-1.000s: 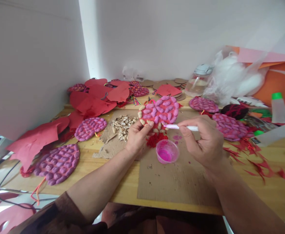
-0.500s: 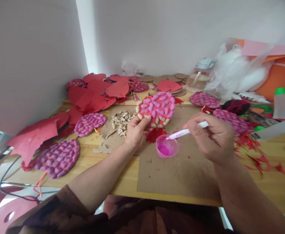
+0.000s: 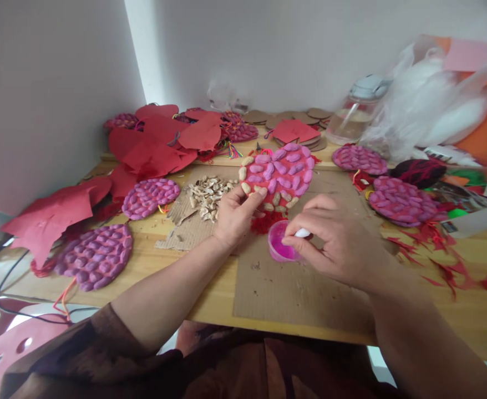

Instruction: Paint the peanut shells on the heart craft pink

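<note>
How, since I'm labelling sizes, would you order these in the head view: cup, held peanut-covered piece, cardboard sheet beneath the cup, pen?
1. Cardboard sheet
2. Held peanut-covered piece
3. Cup
4. Pen, by its visible end

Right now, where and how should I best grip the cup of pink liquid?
Probably grip the cup by its outer wall, coming low from the near left: it stands upright and open with pink liquid inside, and the right hand hides its right rim.

Small craft workspace: wooden table (image 3: 210,296) with red cutouts (image 3: 156,149), peanut-covered discs (image 3: 96,257), dye cup (image 3: 277,249).
</note>
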The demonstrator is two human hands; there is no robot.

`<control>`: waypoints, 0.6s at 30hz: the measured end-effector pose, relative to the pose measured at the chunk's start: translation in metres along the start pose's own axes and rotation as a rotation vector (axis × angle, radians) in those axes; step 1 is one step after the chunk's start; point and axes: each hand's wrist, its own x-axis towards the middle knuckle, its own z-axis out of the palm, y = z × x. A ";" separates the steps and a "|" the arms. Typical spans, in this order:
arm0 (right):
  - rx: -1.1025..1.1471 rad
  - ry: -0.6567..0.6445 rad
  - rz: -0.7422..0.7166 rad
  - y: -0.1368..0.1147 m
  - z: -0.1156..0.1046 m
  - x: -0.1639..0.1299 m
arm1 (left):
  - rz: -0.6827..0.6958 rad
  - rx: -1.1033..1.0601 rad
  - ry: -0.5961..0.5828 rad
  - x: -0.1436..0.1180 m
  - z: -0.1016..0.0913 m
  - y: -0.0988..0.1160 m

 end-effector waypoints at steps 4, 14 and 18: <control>-0.068 0.044 -0.008 0.000 0.005 0.000 | 0.005 0.015 0.003 -0.001 0.001 0.002; -0.009 0.002 0.005 -0.001 0.005 0.001 | -0.015 0.021 -0.029 -0.003 0.001 0.000; 0.047 -0.023 -0.011 0.000 0.003 0.001 | -0.019 0.014 -0.035 -0.003 0.001 -0.002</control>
